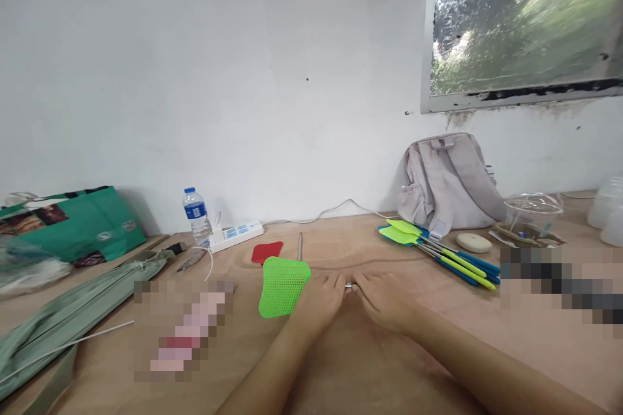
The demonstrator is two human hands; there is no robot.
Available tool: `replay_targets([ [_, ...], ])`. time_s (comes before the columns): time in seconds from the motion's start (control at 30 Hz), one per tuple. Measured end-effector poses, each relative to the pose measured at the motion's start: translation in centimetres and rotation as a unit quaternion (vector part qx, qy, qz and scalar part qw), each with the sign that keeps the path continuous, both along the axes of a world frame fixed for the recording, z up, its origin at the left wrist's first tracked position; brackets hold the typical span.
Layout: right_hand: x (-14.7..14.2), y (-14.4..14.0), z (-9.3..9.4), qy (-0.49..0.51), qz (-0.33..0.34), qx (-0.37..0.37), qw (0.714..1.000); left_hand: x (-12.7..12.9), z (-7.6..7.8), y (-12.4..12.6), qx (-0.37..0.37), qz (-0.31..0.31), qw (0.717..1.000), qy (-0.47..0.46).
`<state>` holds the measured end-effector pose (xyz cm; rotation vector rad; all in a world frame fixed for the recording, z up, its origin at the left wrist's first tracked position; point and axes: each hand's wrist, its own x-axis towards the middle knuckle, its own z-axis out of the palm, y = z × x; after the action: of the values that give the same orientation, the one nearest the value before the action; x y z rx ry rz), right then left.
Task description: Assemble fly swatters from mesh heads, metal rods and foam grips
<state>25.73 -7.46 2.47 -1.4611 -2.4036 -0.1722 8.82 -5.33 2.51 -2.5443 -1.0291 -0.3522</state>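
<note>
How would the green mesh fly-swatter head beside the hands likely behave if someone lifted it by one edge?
The green swatter head is thin, perforated plastic, so probably very light and bendy. Lying flat on the table beside the left hand, it seems unlikely to roll.

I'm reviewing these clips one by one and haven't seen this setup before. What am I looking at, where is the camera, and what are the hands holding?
No machine here: a person's bare hands, filmed by a head-worn camera looking forward and down. The left hand and right hand meet on a wooden table, pinching a small metal piece between them. Beside the left hand lies a green swatter head; behind it, a red swatter head and a metal rod. To the right lie a bundle of finished swatters and a backpack.
</note>
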Motion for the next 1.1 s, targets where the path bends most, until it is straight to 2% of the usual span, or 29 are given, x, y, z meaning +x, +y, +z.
replay_targets([
  [0.13,-0.9,-0.6,0.2,0.013,-0.008,0.011,1.0,-0.5,0.6,0.0,0.024,-0.034,0.998,-0.044],
  [0.27,-0.1,-0.1,0.1,0.007,-0.023,0.016,1.0,-1.8,1.3,0.0,0.052,-0.033,0.997,-0.046],
  [0.47,1.7,1.4,0.3,-0.05,-0.074,0.028,0.996,-2.1,1.4,0.2,0.023,-0.073,0.997,-0.024],
  [0.63,3.0,2.4,1.0,-0.062,-0.072,0.067,0.993,-1.6,1.7,0.0,0.002,-0.064,0.996,-0.056],
  [0.73,4.3,3.0,1.1,-0.079,-0.069,0.082,0.991,-2.4,2.2,0.2,-0.015,-0.058,0.996,-0.058],
  [0.97,6.9,4.0,0.8,-0.099,-0.119,0.121,0.98,-4.7,2.9,0.8,-0.061,-0.059,0.995,-0.057],
  [1.03,6.8,3.9,0.9,-0.097,-0.131,0.115,0.98,-4.7,2.6,0.8,-0.049,-0.059,0.996,-0.053],
  [1.1,6.3,3.7,1.1,-0.093,-0.16,0.095,0.978,-4.3,2.1,0.9,-0.006,-0.052,0.997,-0.06],
])
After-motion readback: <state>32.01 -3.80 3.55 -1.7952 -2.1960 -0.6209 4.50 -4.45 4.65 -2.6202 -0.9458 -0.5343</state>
